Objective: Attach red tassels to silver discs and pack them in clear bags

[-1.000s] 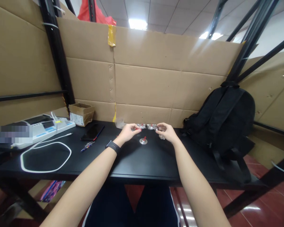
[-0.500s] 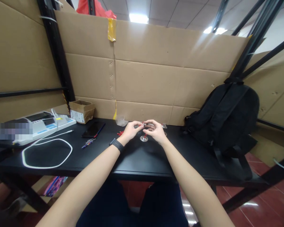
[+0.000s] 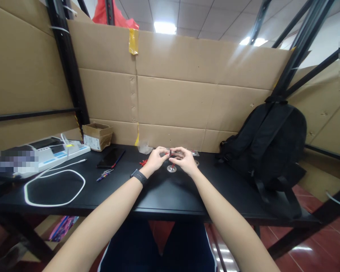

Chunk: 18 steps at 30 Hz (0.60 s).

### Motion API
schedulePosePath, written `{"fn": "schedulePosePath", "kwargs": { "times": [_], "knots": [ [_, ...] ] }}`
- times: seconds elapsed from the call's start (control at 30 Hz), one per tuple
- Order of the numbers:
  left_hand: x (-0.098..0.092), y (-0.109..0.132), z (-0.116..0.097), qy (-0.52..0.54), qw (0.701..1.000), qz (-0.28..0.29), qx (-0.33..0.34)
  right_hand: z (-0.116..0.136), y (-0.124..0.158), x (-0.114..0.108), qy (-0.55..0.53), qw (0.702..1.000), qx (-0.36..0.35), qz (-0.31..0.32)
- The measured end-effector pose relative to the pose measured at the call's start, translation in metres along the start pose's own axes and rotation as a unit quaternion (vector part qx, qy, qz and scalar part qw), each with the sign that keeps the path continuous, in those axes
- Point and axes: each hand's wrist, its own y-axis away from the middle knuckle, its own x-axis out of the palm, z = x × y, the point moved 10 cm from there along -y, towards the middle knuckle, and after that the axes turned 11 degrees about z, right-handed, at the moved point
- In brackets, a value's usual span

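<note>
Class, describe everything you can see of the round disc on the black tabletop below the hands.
The round disc looks thin and shiny, clear or silvery, with a red strip at it. It lies flat on the black tabletop, just below the right hand in the view. Whether a finger touches the strip is unclear.

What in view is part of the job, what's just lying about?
Job, apparently:
small part between left hand and right hand
clear disc
red pieces

Lying about, probably:
black backpack
smartphone
keychain
white cable
power strip
open cardboard box
</note>
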Motion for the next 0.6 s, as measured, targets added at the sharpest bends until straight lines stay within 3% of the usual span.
{"fn": "schedulePosePath", "kwargs": {
  "times": [0.27, 0.43, 0.6],
  "knots": [
    [0.007, -0.001, 0.004, 0.111, 0.993, 0.03, -0.021, 0.012, 0.0, -0.006, 0.126, 0.992, -0.028, 0.001],
    [0.02, 0.001, 0.008, 0.198, 0.976, 0.075, -0.059, 0.038, 0.005, -0.003, 0.271, 0.959, -0.083, 0.003],
    [0.021, 0.002, 0.008, 0.217, 0.972, 0.073, -0.061, 0.047, 0.006, 0.001, 0.324, 0.941, -0.097, -0.006]
  ]
}}
